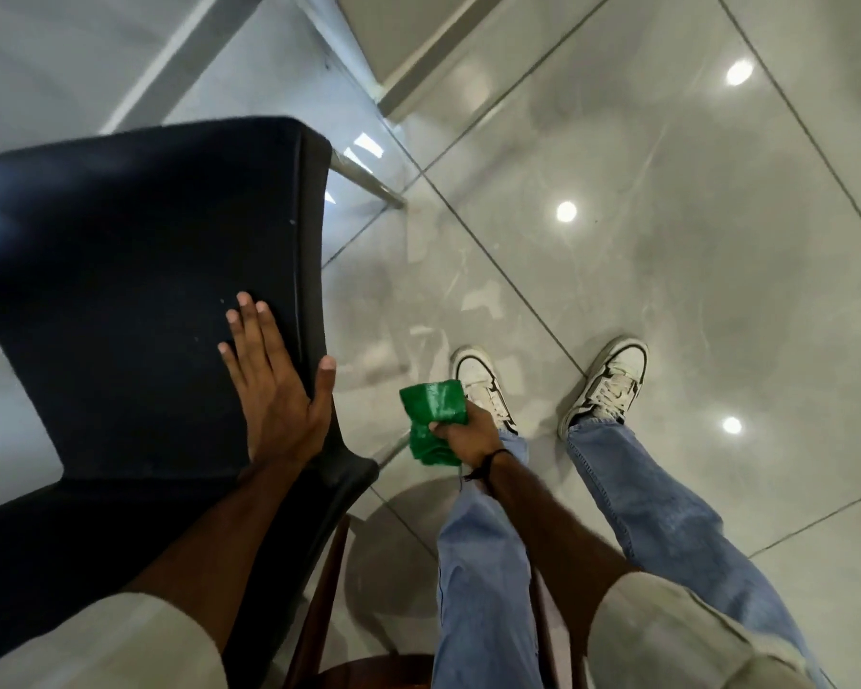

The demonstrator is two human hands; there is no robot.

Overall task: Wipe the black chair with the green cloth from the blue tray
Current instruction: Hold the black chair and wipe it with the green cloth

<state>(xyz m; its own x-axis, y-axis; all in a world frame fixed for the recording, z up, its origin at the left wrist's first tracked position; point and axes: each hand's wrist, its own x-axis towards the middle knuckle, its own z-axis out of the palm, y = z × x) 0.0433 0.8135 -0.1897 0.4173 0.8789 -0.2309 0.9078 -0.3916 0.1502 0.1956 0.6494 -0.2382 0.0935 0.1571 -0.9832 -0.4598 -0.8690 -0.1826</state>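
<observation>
Cloth fetching done: our right hand clenches green cloth, away from black chair. Left hand flat, empty, bracing seat. Wiping remains, we judge.

Pretty bright and even indoors. Ceiling spots bounce off the glossy floor as round glare blobs, plus a soft shadow pooled under the legs. Wide-angle bends the tile lines toward the edges. The chair is nearly featureless black, and the top-left corner is smeary.
</observation>
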